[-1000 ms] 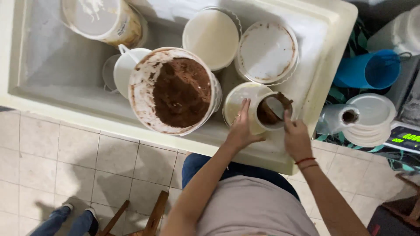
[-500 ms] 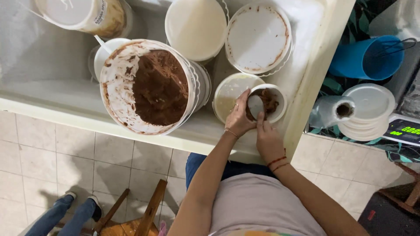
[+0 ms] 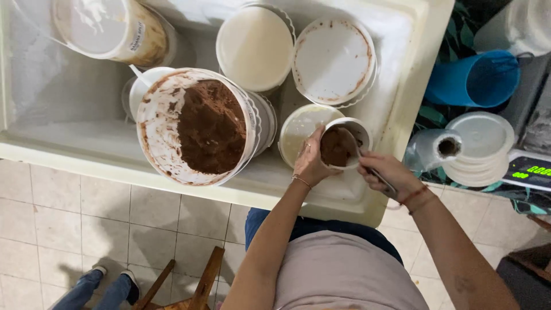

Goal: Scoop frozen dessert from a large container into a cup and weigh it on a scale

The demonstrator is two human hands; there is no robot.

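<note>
My left hand [image 3: 310,162] grips a small white cup [image 3: 344,143] filled with brown ice cream, held over the front right of an open chest freezer [image 3: 69,138]. My right hand [image 3: 385,174] holds a metal spoon [image 3: 367,166] whose tip rests in the cup. Left of the cup stands a large white tub of chocolate ice cream [image 3: 198,126], about half scraped out. A pale lidded tub [image 3: 298,129] sits right behind the cup.
More tubs fill the freezer: a cream one [image 3: 255,46], a lid smeared brown [image 3: 333,60], a tilted one at top left [image 3: 115,28]. Right of the freezer are a blue jug [image 3: 473,80], stacked white lids [image 3: 479,146], a bag roll [image 3: 433,149] and a scale [image 3: 531,169]. Another person's feet [image 3: 103,284] stand below.
The view has shifted left and down. My right hand has drawn back to the right with the spoon, and the cup now shows filled with brown ice cream.
</note>
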